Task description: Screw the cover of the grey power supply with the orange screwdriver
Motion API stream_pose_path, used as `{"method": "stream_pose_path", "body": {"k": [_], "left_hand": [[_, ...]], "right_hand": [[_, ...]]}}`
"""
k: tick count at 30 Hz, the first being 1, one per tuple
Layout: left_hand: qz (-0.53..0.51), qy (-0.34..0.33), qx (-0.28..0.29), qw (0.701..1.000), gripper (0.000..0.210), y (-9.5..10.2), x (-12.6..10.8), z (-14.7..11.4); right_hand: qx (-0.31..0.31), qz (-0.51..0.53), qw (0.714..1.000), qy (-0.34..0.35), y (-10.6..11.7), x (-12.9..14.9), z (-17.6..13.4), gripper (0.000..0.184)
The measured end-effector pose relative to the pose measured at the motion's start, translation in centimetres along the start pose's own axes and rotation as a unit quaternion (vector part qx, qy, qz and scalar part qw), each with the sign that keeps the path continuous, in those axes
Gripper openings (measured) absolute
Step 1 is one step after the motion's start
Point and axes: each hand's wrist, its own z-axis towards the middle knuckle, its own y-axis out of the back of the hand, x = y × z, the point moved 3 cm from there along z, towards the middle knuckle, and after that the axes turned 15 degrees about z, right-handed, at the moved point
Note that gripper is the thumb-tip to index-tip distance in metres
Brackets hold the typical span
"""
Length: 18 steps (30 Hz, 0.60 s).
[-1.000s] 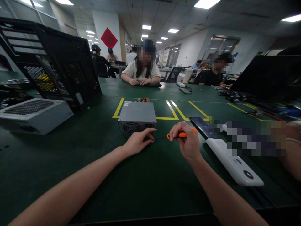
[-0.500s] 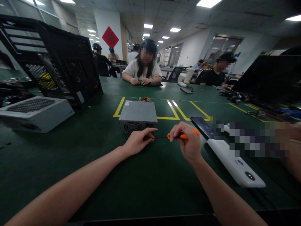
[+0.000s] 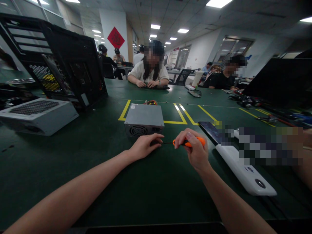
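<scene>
- By left hand [image 3: 145,145]: bending fingers toward the tip of the screwdriver [image 3: 201,141], perhaps for guiding it; cannot tell if pinching.
- In right hand [image 3: 196,153]: wrapping fingers around its rounded orange handle, probably for control; ahead, thin dark shaft.
- Just behind left hand: boxy grey metal power supply [image 3: 144,115] with round grille.
- Beneath: flat green table [image 3: 138,195].

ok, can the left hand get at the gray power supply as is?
Probably yes: the left hand is just in front of the gray power supply, with nothing visible in between. Its fingers are at the shaft of the orange screwdriver, so it may need to leave that first.
</scene>
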Motion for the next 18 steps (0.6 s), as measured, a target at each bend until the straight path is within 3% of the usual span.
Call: {"method": "stream_pose_path", "body": {"k": [8, 13, 16, 18], "left_hand": [[0.031, -0.002, 0.000, 1.000, 0.035, -0.14, 0.17, 0.21], [0.092, 0.057, -0.003, 0.994, 0.032, -0.18, 0.54, 0.24], [0.064, 0.100, 0.012, 0.993, 0.029, -0.38, 0.73, 0.21], [-0.013, 0.129, 0.025, 0.991, 0.029, -0.62, 0.74, 0.32]], "right_hand": [[-0.004, 0.000, 1.000, 0.007, 0.15, -0.15, 0.06, 0.030], [0.002, 0.011, 0.999, 0.035, 0.21, 0.09, 0.03, 0.031], [0.000, 0.001, 0.997, 0.076, 0.24, 0.38, -0.26, 0.031], [-0.001, -0.014, 0.993, 0.119, 0.17, 0.67, -0.63, 0.030]]}}
